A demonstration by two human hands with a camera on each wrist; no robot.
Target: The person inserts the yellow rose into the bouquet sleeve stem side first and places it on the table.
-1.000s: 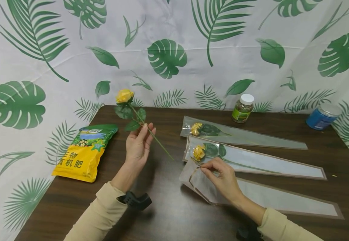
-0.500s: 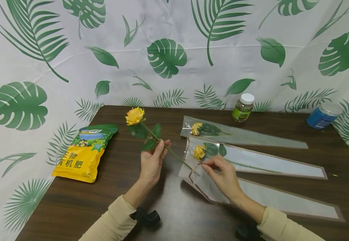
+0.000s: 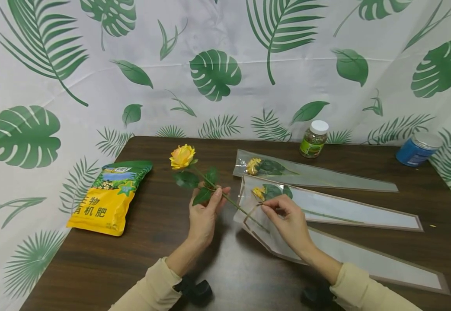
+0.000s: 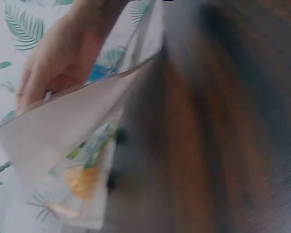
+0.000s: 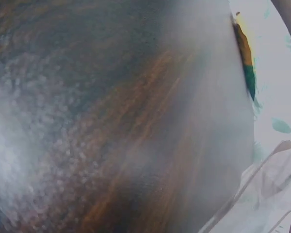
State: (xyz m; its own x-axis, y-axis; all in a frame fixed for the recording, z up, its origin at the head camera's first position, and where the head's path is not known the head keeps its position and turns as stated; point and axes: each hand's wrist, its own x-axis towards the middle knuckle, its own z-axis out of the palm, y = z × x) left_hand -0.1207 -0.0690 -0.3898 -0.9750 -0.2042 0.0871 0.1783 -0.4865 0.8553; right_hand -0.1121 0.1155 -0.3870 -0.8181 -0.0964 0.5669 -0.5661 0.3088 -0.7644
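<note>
A yellow rose [image 3: 182,156] with green leaves slants down to the right, and my left hand [image 3: 203,218] pinches its stem below the leaves. The stem's lower end reaches into the mouth of the nearest flower sleeve [image 3: 373,259], showing faintly through the film. My right hand [image 3: 290,224] pinches the upper edge of that mouth between thumb and fingers and lifts it. In the left wrist view, the right hand [image 4: 63,56] holds the raised sleeve edge [image 4: 63,121]. Only part of the sleeve [image 5: 274,182] shows in the right wrist view.
Behind lie two more sleeves, the middle sleeve [image 3: 381,214] and the back sleeve [image 3: 342,181], each with a yellow rose inside. A yellow-green fertilizer bag [image 3: 106,201] lies left. A white-lidded jar [image 3: 313,140] and a blue can [image 3: 417,150] stand at the back.
My left hand has brought the rose right and toward me, and its stem tip has entered the sleeve mouth. My right hand keeps its pinch and has lifted the edge slightly.
</note>
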